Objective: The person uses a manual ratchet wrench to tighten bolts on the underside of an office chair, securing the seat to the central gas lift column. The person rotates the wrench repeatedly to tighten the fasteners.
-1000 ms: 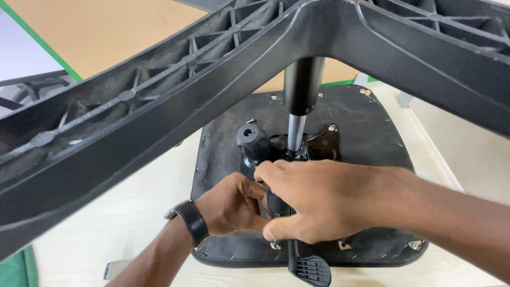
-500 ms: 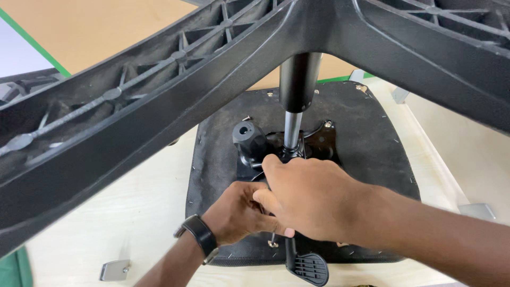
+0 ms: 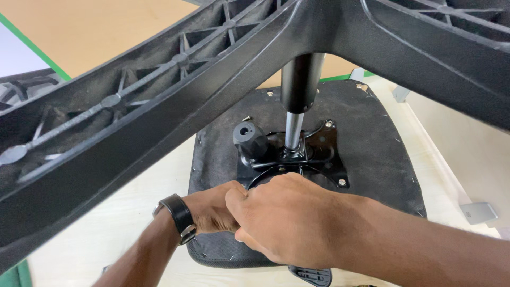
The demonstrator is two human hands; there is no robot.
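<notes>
While I look down past the upturned chair base, both my hands meet over the underside of the seat.

From my head view, my right hand lies curled on top, covering the front of the black metal mechanism plate; whether it grips anything beneath, I cannot tell. My left hand, a black watch on its wrist, is clenched just beside it, touching it, its fingers hidden under the right one. Behind my knuckles the gas cylinder rises upright from the plate to the base, with a round black knob just left of it. A lever paddle pokes out below my right hand. The seat lies upside down on the pale counter.
</notes>
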